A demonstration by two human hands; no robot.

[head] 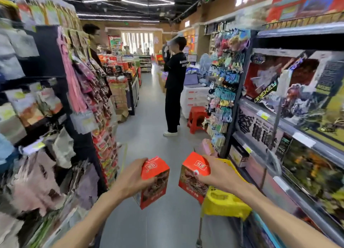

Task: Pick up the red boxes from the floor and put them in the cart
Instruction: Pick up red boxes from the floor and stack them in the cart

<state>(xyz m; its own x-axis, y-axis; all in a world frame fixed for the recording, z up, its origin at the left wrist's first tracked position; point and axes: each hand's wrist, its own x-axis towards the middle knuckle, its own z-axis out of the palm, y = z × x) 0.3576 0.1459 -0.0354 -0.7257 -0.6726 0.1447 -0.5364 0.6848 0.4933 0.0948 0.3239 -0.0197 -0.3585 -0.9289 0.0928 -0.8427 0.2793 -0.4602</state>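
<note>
I hold two red boxes with a food picture on their sides, one in each hand, at chest height over the aisle floor. My left hand (pixel 133 178) grips the left red box (pixel 155 184) by its top and side. My right hand (pixel 214 173) grips the right red box (pixel 191 175) from its right side. The yellow cart (pixel 226 205) stands low right, just under and behind my right forearm. The right box hangs at the cart's left front edge. The view is motion-blurred.
Tall shelves of goods line both sides of a narrow grey-floored aisle. A person in black (pixel 175 83) stands ahead in the aisle beside a red stool (pixel 197 118). Another person (pixel 92 35) stands behind the left shelf. Cardboard boxes (pixel 119 98) sit at the left.
</note>
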